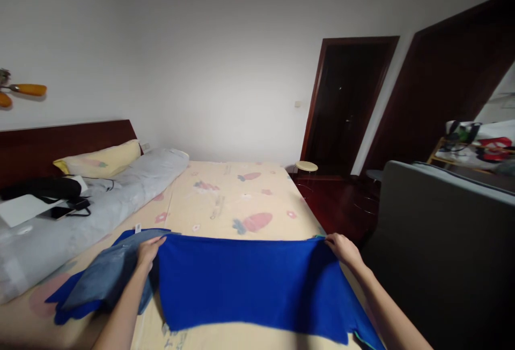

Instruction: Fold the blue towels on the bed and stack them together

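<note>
A bright blue garment point(249, 283) is stretched out wide between my hands over the bed, its lower edge hanging toward me. My left hand point(149, 251) pinches its upper left corner. At the upper right corner, my right hand point(343, 248) grips the fabric, where a thin green trim shows. More of the blue cloth trails down to the lower right, partly behind my forearm. Beside my left hand lies a rumpled grey-blue garment point(107, 269) with other blue cloth under it and a small white tag point(138, 228). My left forearm covers part of that pile.
The bed has a cream patterned sheet point(225, 194). Along the headboard point(80, 134) lie a long grey bundle point(132, 192), a yellow pillow point(102, 159), a black bag point(44, 188) and a phone point(62, 212). A dark grey panel point(434, 253) stands close on the right; a round stool point(306, 166) is beyond.
</note>
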The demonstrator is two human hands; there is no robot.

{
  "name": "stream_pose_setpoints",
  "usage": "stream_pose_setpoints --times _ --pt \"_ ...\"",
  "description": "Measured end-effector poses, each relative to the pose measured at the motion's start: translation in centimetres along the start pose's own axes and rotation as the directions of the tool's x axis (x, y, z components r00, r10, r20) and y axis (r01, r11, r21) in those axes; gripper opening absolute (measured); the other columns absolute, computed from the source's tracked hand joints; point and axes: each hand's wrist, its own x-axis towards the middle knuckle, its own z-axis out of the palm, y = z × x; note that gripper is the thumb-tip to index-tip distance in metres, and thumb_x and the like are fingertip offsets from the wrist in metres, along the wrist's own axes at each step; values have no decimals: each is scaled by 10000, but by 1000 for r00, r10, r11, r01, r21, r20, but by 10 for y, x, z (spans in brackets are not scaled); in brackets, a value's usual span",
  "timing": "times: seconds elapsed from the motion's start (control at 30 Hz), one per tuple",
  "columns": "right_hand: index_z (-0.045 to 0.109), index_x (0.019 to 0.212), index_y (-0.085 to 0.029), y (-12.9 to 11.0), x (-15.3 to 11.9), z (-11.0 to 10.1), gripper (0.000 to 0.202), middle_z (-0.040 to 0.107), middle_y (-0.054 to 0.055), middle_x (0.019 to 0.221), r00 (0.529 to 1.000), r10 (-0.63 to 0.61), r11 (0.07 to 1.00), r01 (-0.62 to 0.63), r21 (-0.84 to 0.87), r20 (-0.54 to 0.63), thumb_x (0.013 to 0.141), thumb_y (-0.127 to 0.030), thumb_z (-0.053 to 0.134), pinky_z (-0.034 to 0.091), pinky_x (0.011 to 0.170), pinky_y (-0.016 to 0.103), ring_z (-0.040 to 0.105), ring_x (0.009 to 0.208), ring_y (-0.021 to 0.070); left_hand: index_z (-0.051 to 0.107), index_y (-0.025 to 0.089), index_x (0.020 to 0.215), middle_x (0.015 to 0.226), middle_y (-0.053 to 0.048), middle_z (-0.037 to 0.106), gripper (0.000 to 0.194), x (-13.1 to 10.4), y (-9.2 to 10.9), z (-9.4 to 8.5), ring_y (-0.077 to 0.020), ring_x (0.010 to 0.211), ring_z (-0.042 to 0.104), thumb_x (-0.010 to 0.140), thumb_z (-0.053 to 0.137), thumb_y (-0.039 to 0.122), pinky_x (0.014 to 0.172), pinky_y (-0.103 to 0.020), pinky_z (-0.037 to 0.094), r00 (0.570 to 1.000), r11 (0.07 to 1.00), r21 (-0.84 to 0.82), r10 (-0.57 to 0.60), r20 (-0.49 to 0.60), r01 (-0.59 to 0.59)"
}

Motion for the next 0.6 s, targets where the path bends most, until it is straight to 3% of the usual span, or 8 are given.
stream_pose_setpoints --times 0.1,0.17,0.27,0.37,0.47,0.6 --pt "727 786 -213 -9 22 -4 259 670 95 864 992 9 998 -16 -55 -126 812 -331 499 390 654 299 600 861 237 694 143 726 385 64 504 318 15 16 17 -183 468 576 494 774 345 469 -297 447 1000 998 -52 -21 22 22" --pt "736 869 -207 -15 35 -10 335 672 108 865 977 31 997 -45 -62 -210 857 -375 446 388 662 310 600 852 241 688 116 812 435 53 544 358 23 29 25 -143 426 541 535 766 328 423 -249 381 998 994 -109 -19 53 25" --pt "726 986 -204 -17 49 -19 441 704 110 881 946 74 996 -88 -28 -315 897 -468 384 397 672 315 618 804 230 667 111 866 624 -19 671 345 32 45 32 -118 509 592 578 748 282 459 -220 392 995 979 -202 15 99 6" --pt "722 1024 -182 -11 49 -25 557 725 126 847 920 111 994 -110 24 -375 891 -569 344 415 671 325 630 748 236 659 129 860 737 -37 703 312 33 48 28 -111 611 626 598 733 282 525 -210 428 990 964 -264 61 128 -25" --pt "727 1012 -158 0 27 -18 651 725 131 792 919 121 992 -98 80 -376 864 -643 317 441 672 333 637 713 242 668 151 839 774 -22 707 325 26 34 14 -113 667 636 561 743 302 567 -204 439 983 963 -268 79 168 -31" --pt "738 955 -174 11 -33 18 642 740 118 842 950 116 985 -72 158 -289 829 -658 334 492 693 334 669 744 247 708 157 801 745 -28 717 391 2 -13 -12 -147 691 645 446 780 304 545 -205 420 970 985 -171 14 244 29"
